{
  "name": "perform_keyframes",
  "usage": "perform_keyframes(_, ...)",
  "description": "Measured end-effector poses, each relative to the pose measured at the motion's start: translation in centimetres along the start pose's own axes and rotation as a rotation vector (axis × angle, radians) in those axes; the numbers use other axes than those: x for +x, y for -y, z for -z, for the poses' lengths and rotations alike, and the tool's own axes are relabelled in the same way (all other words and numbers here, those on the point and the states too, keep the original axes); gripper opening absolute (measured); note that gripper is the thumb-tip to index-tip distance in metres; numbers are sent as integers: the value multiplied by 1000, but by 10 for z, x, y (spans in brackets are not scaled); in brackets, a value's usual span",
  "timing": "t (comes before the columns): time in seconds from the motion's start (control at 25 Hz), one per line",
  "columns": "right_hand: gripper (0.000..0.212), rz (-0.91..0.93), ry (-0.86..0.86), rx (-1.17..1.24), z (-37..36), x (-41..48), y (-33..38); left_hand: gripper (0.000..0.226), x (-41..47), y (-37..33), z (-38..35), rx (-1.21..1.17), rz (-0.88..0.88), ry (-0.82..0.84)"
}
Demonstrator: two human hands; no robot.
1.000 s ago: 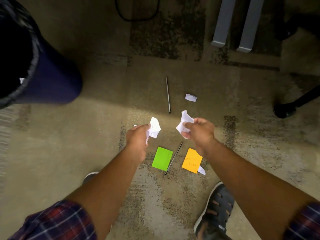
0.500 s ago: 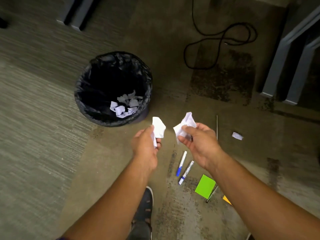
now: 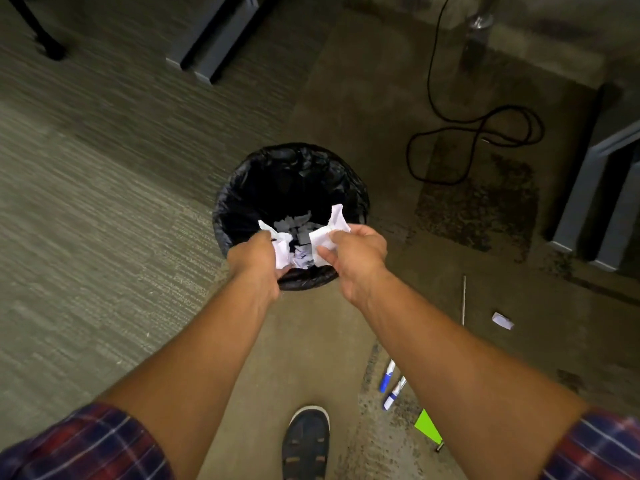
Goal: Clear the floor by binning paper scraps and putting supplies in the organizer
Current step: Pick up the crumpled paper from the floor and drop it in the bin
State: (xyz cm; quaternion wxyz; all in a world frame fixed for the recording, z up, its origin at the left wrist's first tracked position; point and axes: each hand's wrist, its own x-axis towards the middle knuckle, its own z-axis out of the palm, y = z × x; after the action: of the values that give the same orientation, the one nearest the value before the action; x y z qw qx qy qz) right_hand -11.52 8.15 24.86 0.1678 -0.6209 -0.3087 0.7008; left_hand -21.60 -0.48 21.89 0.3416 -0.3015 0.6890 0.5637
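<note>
A round bin (image 3: 242, 188) lined with a black bag stands on the carpet, with several white scraps lying inside. My left hand (image 3: 254, 258) grips a crumpled white paper scrap (image 3: 282, 252) over the bin's near rim. My right hand (image 3: 353, 258) grips another white scrap (image 3: 329, 228) over the bin's near right side. On the floor to the right lie one more white scrap (image 3: 502, 321), a thin grey rod (image 3: 463, 299), two blue-capped markers (image 3: 389, 384) and a green sticky pad (image 3: 428, 427). No organizer is in view.
A black cable (image 3: 478, 140) loops on the floor behind the bin. Grey furniture legs (image 3: 214, 39) stand at the back left and another grey leg (image 3: 588, 188) at the right. My dark shoe (image 3: 304, 441) is at the bottom centre.
Both hands have carried their paper scraps forward from above the floor to over the bin's opening. The view has turned, bringing the bin to the centre.
</note>
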Motion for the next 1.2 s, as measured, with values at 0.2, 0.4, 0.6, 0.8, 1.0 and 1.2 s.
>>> perform_keyframes(0.2,37,-66,102,-9,-6,8,1,22,22,-6,16,66,104,157)
perform_keyframes(0.4,27,-46,108,7,19,4,4,42,16,5,21,27,25,146)
perform_keyframes(0.6,22,141,36,-122,95,-1,1,34,-17,18,8,-2,-76,245)
perform_keyframes(0.8,21,134,-127,-96,227,11,-23,37,-60,64,-33,-8,-81,379)
perform_keyframes(1.0,23,99,-279,-151,362,22,-59,23,-105,151,-85,184,-51,476)
perform_keyframes(1.2,26,31,-445,-317,496,36,-112,11,-138,255,-123,419,-11,545)
